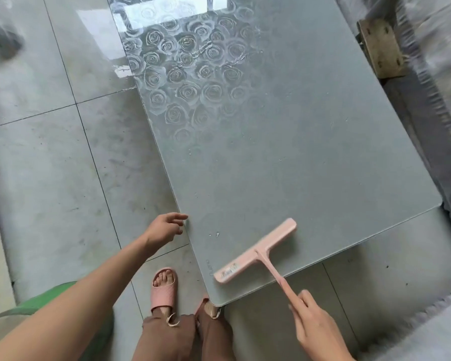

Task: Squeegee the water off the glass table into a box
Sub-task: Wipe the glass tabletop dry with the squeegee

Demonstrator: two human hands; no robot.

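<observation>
Head view: right hand point(315, 327) grips the squeegee point(255, 252) at the worktop's point(310, 152) near edge; left hand point(164, 227) hangs open. No box shows, so pulled water point(214, 58) may spill onto the floor point(50, 178).

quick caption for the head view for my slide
The right hand holds a pink squeegee on the near corner of the glass table, the left hand open beside its edge.

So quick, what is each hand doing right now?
Left hand: open, holding nothing, beside the glass table edge.
Right hand: grips the pink squeegee by its handle.
</observation>
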